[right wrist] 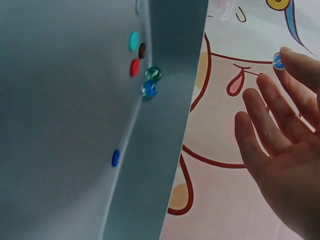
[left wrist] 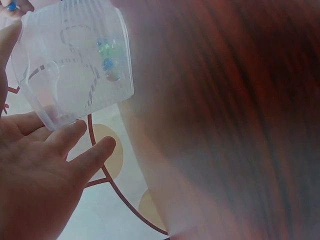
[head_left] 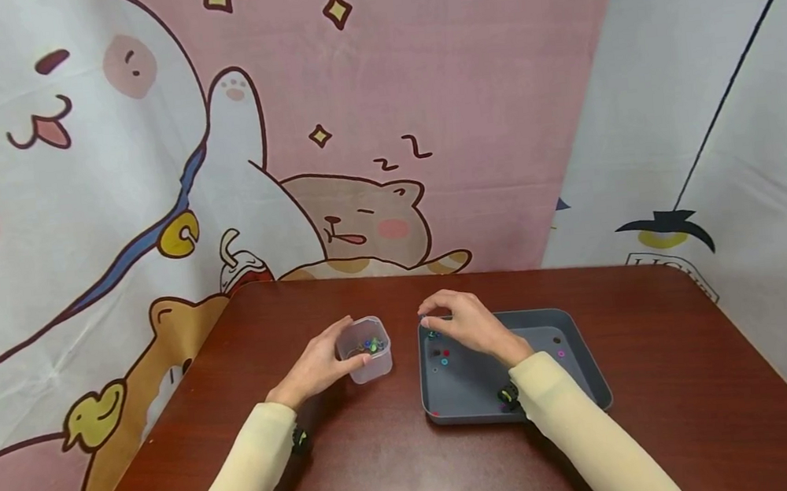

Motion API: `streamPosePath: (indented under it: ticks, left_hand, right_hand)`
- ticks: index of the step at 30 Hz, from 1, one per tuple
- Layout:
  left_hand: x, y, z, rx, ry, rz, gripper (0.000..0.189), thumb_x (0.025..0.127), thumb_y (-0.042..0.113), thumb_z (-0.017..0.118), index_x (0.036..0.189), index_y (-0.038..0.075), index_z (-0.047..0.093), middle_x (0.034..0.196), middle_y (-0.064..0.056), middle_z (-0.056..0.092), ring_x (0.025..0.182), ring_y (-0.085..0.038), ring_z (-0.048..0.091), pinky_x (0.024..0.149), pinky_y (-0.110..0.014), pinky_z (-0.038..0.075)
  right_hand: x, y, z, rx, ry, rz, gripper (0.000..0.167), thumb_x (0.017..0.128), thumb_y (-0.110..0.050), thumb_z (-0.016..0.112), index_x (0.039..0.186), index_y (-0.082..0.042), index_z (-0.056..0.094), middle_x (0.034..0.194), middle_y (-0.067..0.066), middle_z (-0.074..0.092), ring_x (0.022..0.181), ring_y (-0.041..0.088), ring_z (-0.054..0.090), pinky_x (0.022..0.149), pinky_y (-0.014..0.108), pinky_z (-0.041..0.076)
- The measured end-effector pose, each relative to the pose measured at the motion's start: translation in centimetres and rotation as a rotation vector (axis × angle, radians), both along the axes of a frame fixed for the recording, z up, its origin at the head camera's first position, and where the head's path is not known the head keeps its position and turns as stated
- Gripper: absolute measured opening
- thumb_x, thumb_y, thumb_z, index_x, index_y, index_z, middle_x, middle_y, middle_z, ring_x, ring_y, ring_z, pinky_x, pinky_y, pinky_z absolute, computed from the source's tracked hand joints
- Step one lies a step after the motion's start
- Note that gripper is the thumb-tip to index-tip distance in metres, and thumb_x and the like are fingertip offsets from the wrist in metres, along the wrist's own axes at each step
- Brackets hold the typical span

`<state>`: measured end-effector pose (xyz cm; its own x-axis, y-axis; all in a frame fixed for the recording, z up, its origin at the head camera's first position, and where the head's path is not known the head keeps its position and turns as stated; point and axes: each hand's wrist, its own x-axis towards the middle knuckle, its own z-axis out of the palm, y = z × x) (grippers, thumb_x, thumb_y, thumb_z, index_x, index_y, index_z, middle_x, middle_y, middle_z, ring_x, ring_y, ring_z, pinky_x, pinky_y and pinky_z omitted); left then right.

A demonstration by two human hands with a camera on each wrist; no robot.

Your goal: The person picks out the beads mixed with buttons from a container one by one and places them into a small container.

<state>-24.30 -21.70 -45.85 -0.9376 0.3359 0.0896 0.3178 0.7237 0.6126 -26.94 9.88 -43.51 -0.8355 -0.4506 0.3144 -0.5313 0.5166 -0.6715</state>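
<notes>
A clear plastic tub point(head_left: 377, 369) is gripped between thumb and fingers of my left hand point(head_left: 316, 369). Several blue and green marbles point(left wrist: 108, 64) lie inside it, seen through its wall in the left wrist view. My right hand point(head_left: 472, 325) is raised over the left edge of a grey tray point(head_left: 475, 392). Between thumb and index finger it pinches a blue marble point(right wrist: 278, 62); the other fingers are extended. Two more marbles, a green one point(right wrist: 153, 74) and a blue one point(right wrist: 149, 90), touch each other against the tray's wall.
Small discs lie scattered in the tray, among them a red one point(right wrist: 135, 67), a turquoise one point(right wrist: 133, 42) and a dark blue one point(right wrist: 115, 158). Tub and tray are side by side at the brown table point(head_left: 400, 466). A cartoon-printed cloth point(head_left: 480, 111) hangs behind it.
</notes>
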Motion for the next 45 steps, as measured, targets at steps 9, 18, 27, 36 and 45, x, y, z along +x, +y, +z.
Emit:
streamPosePath:
  ticks: [9, 18, 27, 36, 45]
  left_hand:
    - [-0.2, 0.1, 0.1, -0.012, -0.001, -0.001, 0.095, 0.088, 0.052, 0.079, 0.159, 0.004, 0.038, 0.161, -0.017, 0.041, 0.140, -0.035, 0.049, 0.114, -0.054, 0.040]
    - [-0.5, 0.0, -0.2, -0.081, 0.073, -0.036, 0.092, 0.090, 0.054, 0.075, 0.157, 0.002, 0.039, 0.160, -0.018, 0.042, 0.136, -0.034, 0.053, 0.111, -0.052, 0.043]
    - [-0.2, 0.0, -0.2, -0.053, 0.062, -0.015, 0.091, 0.089, 0.053, 0.077, 0.155, 0.002, 0.043, 0.153, -0.019, 0.050, 0.129, -0.033, 0.058, 0.108, -0.053, 0.046]
    - [-0.2, 0.0, -0.2, -0.043, 0.050, -0.030, 0.092, 0.089, 0.051, 0.078, 0.156, 0.001, 0.041, 0.155, -0.019, 0.048, 0.131, -0.036, 0.057, 0.109, -0.053, 0.046]
    - [-0.4, -0.2, 0.1, -0.040, 0.045, -0.046, 0.093, 0.090, 0.051, 0.077, 0.156, -0.001, 0.039, 0.157, -0.022, 0.045, 0.132, -0.038, 0.056, 0.109, -0.054, 0.045]
  right_hand:
    - [0.1, -1.6, 0.8, -0.046, 0.010, 0.008, 0.016, 0.098, -0.025, 0.075, 0.112, -0.019, 0.077, 0.118, -0.005, 0.071, 0.115, 0.015, 0.064, 0.099, 0.044, 0.052]
    - [0.2, -2.8, 1.4, -0.065, 0.009, 0.018, 0.016, 0.098, -0.027, 0.074, 0.113, -0.020, 0.077, 0.118, -0.006, 0.071, 0.115, 0.014, 0.063, 0.098, 0.044, 0.053]
    - [-0.1, -3.9, 0.9, -0.052, -0.009, 0.027, 0.020, 0.100, -0.030, 0.072, 0.115, -0.018, 0.076, 0.115, -0.006, 0.072, 0.114, 0.015, 0.064, 0.099, 0.043, 0.052]
    - [-0.4, -4.7, 0.6, -0.012, -0.010, 0.048, 0.019, 0.100, -0.028, 0.072, 0.114, -0.015, 0.076, 0.113, -0.005, 0.072, 0.112, 0.017, 0.065, 0.098, 0.044, 0.053]
    - [-0.9, -6.0, 0.2, 0.029, -0.012, 0.091, 0.022, 0.100, -0.023, 0.071, 0.116, -0.008, 0.076, 0.114, 0.000, 0.073, 0.111, 0.018, 0.066, 0.097, 0.043, 0.054]
